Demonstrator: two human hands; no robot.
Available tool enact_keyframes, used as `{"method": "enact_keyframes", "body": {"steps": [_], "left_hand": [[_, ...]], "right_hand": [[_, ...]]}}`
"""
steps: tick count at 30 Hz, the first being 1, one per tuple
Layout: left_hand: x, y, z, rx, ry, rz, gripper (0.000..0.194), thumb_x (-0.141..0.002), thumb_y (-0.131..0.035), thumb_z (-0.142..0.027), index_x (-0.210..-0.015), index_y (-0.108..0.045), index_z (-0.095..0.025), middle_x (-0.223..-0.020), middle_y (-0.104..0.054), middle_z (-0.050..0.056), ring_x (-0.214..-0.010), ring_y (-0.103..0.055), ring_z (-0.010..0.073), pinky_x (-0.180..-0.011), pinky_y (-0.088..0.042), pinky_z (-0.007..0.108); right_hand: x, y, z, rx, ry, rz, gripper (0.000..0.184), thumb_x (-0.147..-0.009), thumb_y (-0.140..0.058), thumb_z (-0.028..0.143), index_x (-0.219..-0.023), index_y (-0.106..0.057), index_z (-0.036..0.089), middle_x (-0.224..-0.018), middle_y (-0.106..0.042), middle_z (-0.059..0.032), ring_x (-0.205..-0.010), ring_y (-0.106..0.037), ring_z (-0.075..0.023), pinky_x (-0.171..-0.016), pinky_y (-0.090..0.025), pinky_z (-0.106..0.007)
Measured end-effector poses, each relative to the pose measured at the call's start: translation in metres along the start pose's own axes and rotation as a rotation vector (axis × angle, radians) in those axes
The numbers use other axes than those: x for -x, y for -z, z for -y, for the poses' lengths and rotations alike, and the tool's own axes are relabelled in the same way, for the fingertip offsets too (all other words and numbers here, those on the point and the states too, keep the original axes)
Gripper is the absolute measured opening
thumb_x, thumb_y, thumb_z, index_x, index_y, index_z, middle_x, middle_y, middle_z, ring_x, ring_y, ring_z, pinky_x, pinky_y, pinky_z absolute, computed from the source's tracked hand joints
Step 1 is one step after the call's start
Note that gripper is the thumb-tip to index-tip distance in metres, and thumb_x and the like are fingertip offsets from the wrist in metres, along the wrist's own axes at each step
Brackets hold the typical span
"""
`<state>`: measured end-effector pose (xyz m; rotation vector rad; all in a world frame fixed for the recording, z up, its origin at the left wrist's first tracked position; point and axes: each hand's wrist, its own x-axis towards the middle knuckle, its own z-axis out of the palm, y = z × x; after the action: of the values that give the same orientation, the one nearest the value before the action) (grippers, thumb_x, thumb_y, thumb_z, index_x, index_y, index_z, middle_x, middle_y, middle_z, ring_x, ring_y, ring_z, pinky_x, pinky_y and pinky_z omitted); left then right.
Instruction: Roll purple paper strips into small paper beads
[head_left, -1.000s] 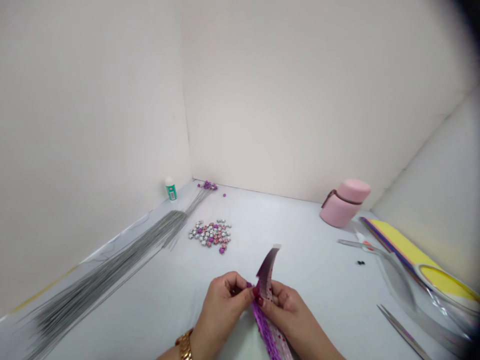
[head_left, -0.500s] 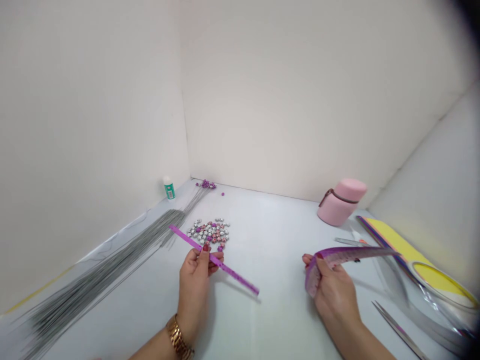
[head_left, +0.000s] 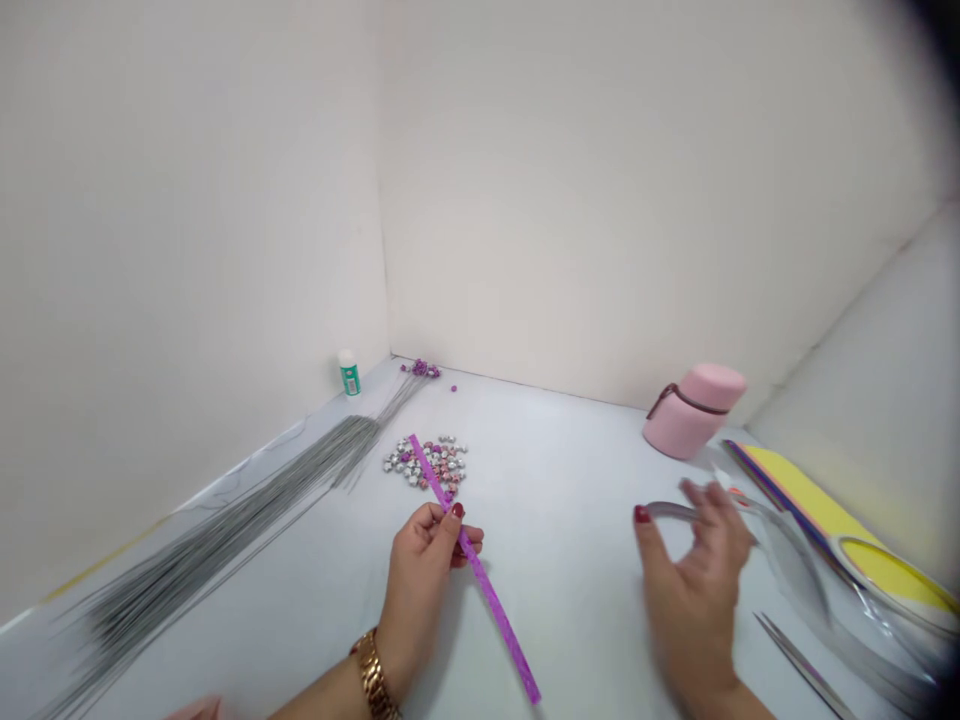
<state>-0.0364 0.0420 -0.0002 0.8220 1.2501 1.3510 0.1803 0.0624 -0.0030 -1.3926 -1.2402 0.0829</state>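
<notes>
My left hand grips a narrow purple glitter paper strip near its upper part. The strip's far end lies over the edge of a pile of small silver, pink and purple paper stars. A gold bracelet watch sits on my left wrist. To the right, my right hand is motion-blurred, with thumb and fingers apart. A thin grey curved strip shows between them, and I cannot tell whether the fingers touch it.
A bundle of thin grey wires lies along the left wall, with purple stars on wire tips and a small glue bottle beyond. A pink jar, yellow paper in a clear plastic sleeve and a metal blade lie on the right.
My left hand has turned the purple strip from a left-leaning slant to a steeper one. My right hand has opened, and the curved strip it held is no longer gripped.
</notes>
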Motion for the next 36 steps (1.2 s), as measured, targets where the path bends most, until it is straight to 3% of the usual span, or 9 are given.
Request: {"method": "enact_keyframes", "body": {"steps": [1,4,6,8,11,14,17,27,36], "left_hand": [[0.0,-0.001,0.0,-0.02,-0.009,0.015,0.024,-0.079,-0.052,-0.037,-0.068,-0.049,-0.015,-0.066,-0.066,0.006,-0.063,-0.059,0.0149,-0.062,-0.046,0.027],[0.004,-0.005,0.003,-0.056,-0.039,0.091,0.023,-0.08,-0.051,-0.035,-0.068,-0.049,-0.015,-0.064,-0.066,0.005,-0.059,-0.058,0.0133,-0.058,-0.044,0.024],[0.007,-0.008,0.006,-0.052,-0.046,0.191,0.023,-0.081,-0.05,-0.034,-0.069,-0.049,-0.015,-0.063,-0.065,0.005,-0.058,-0.057,0.013,-0.057,-0.044,0.024],[0.009,-0.008,0.008,-0.067,-0.051,0.307,0.023,-0.081,-0.05,-0.035,-0.07,-0.05,-0.015,-0.064,-0.065,0.005,-0.056,-0.057,0.0134,-0.055,-0.044,0.024],[0.005,-0.003,0.006,-0.237,-0.13,0.42,0.031,-0.083,-0.045,-0.039,-0.076,-0.059,-0.012,-0.075,-0.066,0.007,-0.068,-0.06,0.0165,-0.063,-0.045,0.027],[-0.008,0.007,-0.002,-0.384,-0.161,0.431,0.046,-0.087,-0.029,-0.043,-0.091,-0.064,-0.013,-0.09,-0.067,0.009,-0.087,-0.059,0.0203,-0.08,-0.043,0.032],[-0.024,0.017,-0.009,-0.532,-0.296,0.409,0.041,-0.086,-0.034,-0.043,-0.103,-0.061,-0.017,-0.11,-0.061,0.007,-0.103,-0.052,0.0216,-0.093,-0.035,0.034],[-0.071,0.031,-0.008,-0.645,-0.429,0.303,0.042,-0.088,-0.029,-0.038,-0.112,-0.055,-0.015,-0.117,-0.057,0.008,-0.109,-0.05,0.0218,-0.095,-0.034,0.037],[-0.037,0.005,-0.005,-0.836,-0.644,0.488,0.031,-0.084,-0.041,-0.019,-0.109,-0.058,-0.019,-0.115,-0.059,0.005,-0.107,-0.052,0.0151,-0.095,-0.036,0.027]], "right_hand": [[0.009,-0.001,0.012,-0.048,0.015,0.114,0.04,-0.077,-0.053,0.032,-0.114,-0.044,0.019,-0.128,-0.034,-0.0117,-0.119,-0.031,-0.0282,-0.095,-0.028,-0.046],[0.039,-0.006,0.041,-0.297,-0.178,0.88,0.029,-0.08,-0.049,0.035,-0.104,-0.051,0.019,-0.099,-0.057,-0.0106,-0.089,-0.055,-0.0218,-0.075,-0.045,-0.035],[0.055,-0.012,0.048,-0.502,-0.418,1.112,0.038,-0.075,-0.056,0.037,-0.106,-0.046,0.018,-0.081,-0.061,-0.0055,-0.067,-0.058,-0.0153,-0.058,-0.046,-0.025],[0.062,-0.017,0.047,-0.549,-0.639,1.256,0.032,-0.071,-0.06,0.041,-0.088,-0.048,0.017,-0.05,-0.053,0.0048,-0.038,-0.047,-0.0077,-0.037,-0.035,-0.017],[0.059,-0.02,0.039,-0.57,-0.807,1.23,0.033,-0.07,-0.06,0.047,-0.069,-0.046,0.016,-0.037,-0.043,0.0087,-0.027,-0.031,-0.0025,-0.03,-0.02,-0.014],[0.053,-0.018,0.036,-0.649,-0.868,1.109,0.033,-0.068,-0.063,0.045,-0.068,-0.049,0.015,-0.04,-0.043,0.0087,-0.03,-0.03,-0.0016,-0.034,-0.022,-0.014],[0.051,-0.018,0.033,-0.705,-0.908,1.076,0.031,-0.067,-0.065,0.044,-0.07,-0.05,0.016,-0.043,-0.045,0.0081,-0.033,-0.033,-0.0021,-0.038,-0.027,-0.015],[0.052,-0.022,0.033,-0.68,-0.898,1.107,0.036,-0.061,-0.069,0.046,-0.065,-0.05,0.016,-0.038,-0.044,0.0086,-0.031,-0.035,-0.0023,-0.033,-0.023,-0.013],[0.056,-0.027,0.021,-0.791,-0.915,0.965,0.031,-0.061,-0.071,0.039,-0.067,-0.05,0.017,-0.046,-0.053,0.0056,-0.034,-0.041,-0.0045,-0.035,-0.028,-0.015]]}}
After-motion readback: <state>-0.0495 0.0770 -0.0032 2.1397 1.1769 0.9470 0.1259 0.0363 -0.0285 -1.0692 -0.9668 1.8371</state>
